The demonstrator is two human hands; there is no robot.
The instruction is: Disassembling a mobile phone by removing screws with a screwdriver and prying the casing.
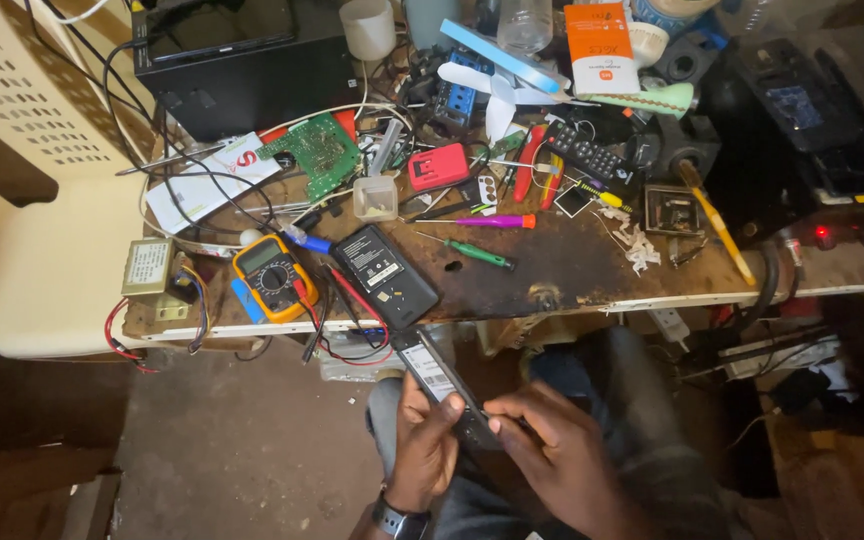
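Seated at a cluttered, scorched wooden workbench [552,270], working below its front edge over the lap. Left hand [424,450], with a dark wristwatch [399,520], wrapped around the lower part of a slim black handheld device with a white label on its back [442,385], fingers curled shut on it, the device tilted with its top toward the bench. Right hand [552,455] closed too, fingertips pinched at the lower end of the same device, apparently on a thin tool or probe, though too small to tell for certain. Device looking intact from the outside, back label in place, no cover visibly lifted: opening or probing judged to be at an early stage, with most of the work left. On the bench just above, a second flat black unit with a white label [387,275] lying face down, beside a yellow digital multimeter with red and black leads [270,275]. Further back, a green circuit board [320,150], a small red box [439,165], a green-handled screwdriver [477,255] and a purple-and-orange screwdriver [492,222], all untouched. At the left end, a small metal transformer with coloured wires [150,270].
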